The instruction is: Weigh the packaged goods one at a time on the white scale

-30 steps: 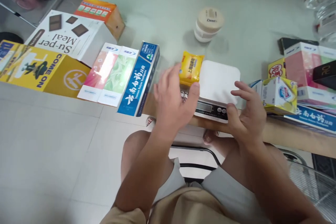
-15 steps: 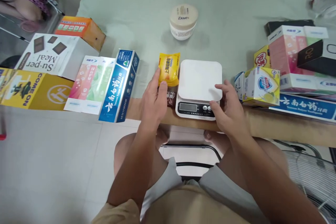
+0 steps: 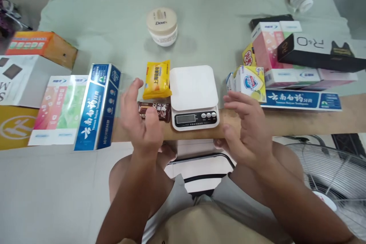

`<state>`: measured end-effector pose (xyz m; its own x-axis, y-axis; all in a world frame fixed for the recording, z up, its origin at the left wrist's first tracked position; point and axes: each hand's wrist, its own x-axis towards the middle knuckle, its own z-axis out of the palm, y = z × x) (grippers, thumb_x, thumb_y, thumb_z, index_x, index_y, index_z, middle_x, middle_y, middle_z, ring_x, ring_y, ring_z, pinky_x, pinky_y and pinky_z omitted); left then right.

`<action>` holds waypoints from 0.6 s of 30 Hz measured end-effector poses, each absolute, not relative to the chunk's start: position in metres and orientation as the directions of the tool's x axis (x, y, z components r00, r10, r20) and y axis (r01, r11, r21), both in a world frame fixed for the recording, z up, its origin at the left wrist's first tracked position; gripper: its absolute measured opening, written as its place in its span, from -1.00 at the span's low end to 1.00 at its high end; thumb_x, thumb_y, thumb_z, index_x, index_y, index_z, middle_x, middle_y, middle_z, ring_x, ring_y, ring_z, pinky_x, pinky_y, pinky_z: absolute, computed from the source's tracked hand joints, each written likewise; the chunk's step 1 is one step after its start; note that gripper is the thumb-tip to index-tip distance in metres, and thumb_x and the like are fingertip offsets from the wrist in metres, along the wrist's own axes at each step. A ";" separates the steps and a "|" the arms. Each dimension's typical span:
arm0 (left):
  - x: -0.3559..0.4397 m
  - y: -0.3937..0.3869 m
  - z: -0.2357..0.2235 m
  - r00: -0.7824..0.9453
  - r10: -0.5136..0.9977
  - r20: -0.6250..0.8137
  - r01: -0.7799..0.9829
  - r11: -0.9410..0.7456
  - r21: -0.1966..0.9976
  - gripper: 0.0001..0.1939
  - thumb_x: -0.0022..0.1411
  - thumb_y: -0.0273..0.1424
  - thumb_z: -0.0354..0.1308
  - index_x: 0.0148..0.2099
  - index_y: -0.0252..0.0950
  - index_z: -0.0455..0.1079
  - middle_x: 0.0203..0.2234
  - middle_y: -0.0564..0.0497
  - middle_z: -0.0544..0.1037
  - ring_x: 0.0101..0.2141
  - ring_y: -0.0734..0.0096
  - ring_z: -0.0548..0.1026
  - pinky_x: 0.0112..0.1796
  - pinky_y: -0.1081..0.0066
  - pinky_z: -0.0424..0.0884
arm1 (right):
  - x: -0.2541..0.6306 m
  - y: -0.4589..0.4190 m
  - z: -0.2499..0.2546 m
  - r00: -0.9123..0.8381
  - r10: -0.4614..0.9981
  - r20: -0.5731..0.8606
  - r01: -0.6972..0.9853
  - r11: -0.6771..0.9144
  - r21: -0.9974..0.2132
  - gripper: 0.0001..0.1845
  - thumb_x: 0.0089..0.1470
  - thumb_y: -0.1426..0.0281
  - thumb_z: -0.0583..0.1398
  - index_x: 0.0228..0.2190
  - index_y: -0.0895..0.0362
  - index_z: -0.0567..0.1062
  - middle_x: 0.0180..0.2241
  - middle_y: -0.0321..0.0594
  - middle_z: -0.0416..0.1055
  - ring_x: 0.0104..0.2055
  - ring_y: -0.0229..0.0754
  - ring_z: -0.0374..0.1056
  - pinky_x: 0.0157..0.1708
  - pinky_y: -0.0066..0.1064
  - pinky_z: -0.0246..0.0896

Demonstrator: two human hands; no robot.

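A white kitchen scale [image 3: 193, 92] stands at the table's near edge, its platform bare. A yellow soap packet [image 3: 157, 79] lies just left of it, and a dark brown wrapped bar [image 3: 156, 111] lies in front of the packet. My left hand [image 3: 140, 120] hovers open over the left end of the brown bar, holding nothing. My right hand [image 3: 246, 127] hangs open to the right of the scale, fingers spread, touching nothing. A small white and yellow box [image 3: 249, 82] sits just beyond its fingertips.
A blue toothpaste box [image 3: 97, 106] and a pink-green box [image 3: 58, 108] lie left. A Dove jar [image 3: 161, 26] stands behind. Stacked boxes, a black box [image 3: 317, 51] and another blue toothpaste box [image 3: 300, 100] crowd the right. A fan [image 3: 328, 175] stands on the floor at right.
My left hand has come off the yellow packet, uncovering the brown bar. My right hand has lifted off the scale's corner and drawn back to its right. The view has shifted.
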<state>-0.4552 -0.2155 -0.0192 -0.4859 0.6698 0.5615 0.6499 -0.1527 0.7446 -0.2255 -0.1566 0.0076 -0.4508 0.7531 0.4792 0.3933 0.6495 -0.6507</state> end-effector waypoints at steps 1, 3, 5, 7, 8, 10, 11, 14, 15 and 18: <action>-0.448 -0.214 -0.018 -0.469 0.651 0.597 0.656 -0.197 0.729 -0.52 0.47 -0.17 0.03 0.35 -0.06 0.39 0.21 -0.04 0.51 0.27 0.11 0.40 0.34 0.07 0.29 | -0.216 -0.155 0.011 -0.426 0.738 0.523 0.372 0.670 -0.642 -0.63 0.15 0.44 0.22 0.01 0.03 0.46 0.08 -0.04 0.50 0.16 0.05 0.48 0.13 -0.01 0.45; -0.429 -0.208 -0.018 -0.398 0.596 0.697 0.687 -0.310 0.657 -0.51 0.42 -0.17 0.03 0.31 -0.12 0.43 0.15 -0.06 0.53 0.21 0.06 0.45 0.26 0.03 0.37 | -0.194 -0.149 0.014 -0.357 0.722 0.592 0.380 0.691 -0.615 -0.67 0.13 0.46 0.22 -0.05 0.01 0.50 -0.08 -0.13 0.55 0.04 0.03 0.52 0.04 -0.02 0.47; -0.404 -0.201 -0.018 -0.290 0.563 0.774 0.702 -0.424 0.572 -0.50 0.38 -0.19 0.04 0.26 -0.22 0.45 0.07 -0.11 0.57 0.13 0.06 0.51 0.19 0.05 0.43 | -0.169 -0.139 0.013 -0.280 0.735 0.617 0.455 0.668 -0.589 -0.71 0.13 0.48 0.20 -0.10 0.02 0.53 -0.15 -0.15 0.56 -0.02 0.03 0.53 0.01 -0.02 0.47; -0.376 -0.196 -0.019 -0.184 0.610 0.771 0.678 -0.490 0.549 -0.53 0.35 -0.24 0.04 0.21 -0.30 0.45 -0.01 -0.14 0.60 0.08 0.10 0.56 0.16 0.09 0.45 | -0.141 -0.126 0.009 -0.237 0.764 0.600 0.583 0.606 -0.542 -0.71 0.10 0.49 0.17 -0.13 0.03 0.53 -0.14 -0.11 0.59 -0.02 0.05 0.54 0.03 0.01 0.46; -0.361 -0.194 -0.019 -0.143 0.648 0.748 0.651 -0.507 0.564 -0.55 0.34 -0.26 0.04 0.18 -0.32 0.44 -0.04 -0.15 0.60 0.06 0.11 0.58 0.15 0.10 0.46 | -0.128 -0.119 0.006 -0.230 0.784 0.577 0.649 0.565 -0.509 -0.68 0.08 0.49 0.16 -0.12 0.04 0.53 -0.11 -0.08 0.61 0.00 0.07 0.55 0.06 0.03 0.45; -0.333 -0.191 -0.020 -0.066 0.704 0.707 0.592 -0.543 0.595 -0.60 0.33 -0.27 0.04 0.13 -0.32 0.43 -0.08 -0.17 0.60 0.03 0.11 0.60 0.10 0.12 0.51 | -0.104 -0.106 0.000 -0.240 0.842 0.482 0.767 0.469 -0.438 -0.58 0.04 0.47 0.15 -0.04 0.07 0.52 0.02 -0.02 0.61 0.13 0.13 0.53 0.17 0.08 0.41; -0.320 -0.189 -0.021 -0.031 0.721 0.692 0.567 -0.557 0.607 -0.62 0.33 -0.27 0.04 0.11 -0.31 0.42 -0.09 -0.17 0.60 0.02 0.11 0.61 0.08 0.12 0.53 | -0.093 -0.100 -0.004 -0.244 0.879 0.411 0.814 0.415 -0.405 -0.52 0.03 0.46 0.14 0.02 0.09 0.50 0.12 0.01 0.57 0.23 0.19 0.47 0.22 0.13 0.37; -0.290 -0.183 -0.027 0.049 0.755 0.654 0.509 -0.582 0.634 -0.63 0.33 -0.28 0.05 0.10 -0.31 0.41 -0.10 -0.18 0.61 0.00 0.12 0.62 0.08 0.13 0.53 | -0.073 -0.094 -0.011 -0.273 0.946 0.178 0.899 0.316 -0.304 -0.32 0.04 0.41 0.14 0.23 0.16 0.39 0.36 0.05 0.33 0.45 0.37 0.17 0.34 0.33 0.17; -0.282 -0.181 -0.029 0.068 0.765 0.640 0.495 -0.583 0.644 -0.63 0.33 -0.28 0.05 0.10 -0.31 0.41 -0.09 -0.19 0.61 0.00 0.12 0.62 0.09 0.12 0.52 | -0.070 -0.094 -0.011 -0.281 0.953 0.114 0.914 0.301 -0.271 -0.27 0.05 0.40 0.14 0.28 0.15 0.34 0.41 0.03 0.26 0.48 0.41 0.09 0.36 0.40 0.09; -0.265 -0.174 -0.037 0.104 0.787 0.608 0.462 -0.579 0.671 -0.62 0.33 -0.29 0.07 0.12 -0.33 0.40 -0.05 -0.21 0.59 0.03 0.09 0.60 0.12 0.09 0.50 | -0.068 -0.099 -0.008 -0.270 0.963 0.011 0.941 0.266 -0.207 -0.15 0.06 0.39 0.17 0.39 0.06 0.21 0.46 -0.02 0.14 0.51 0.45 -0.02 0.37 0.52 -0.09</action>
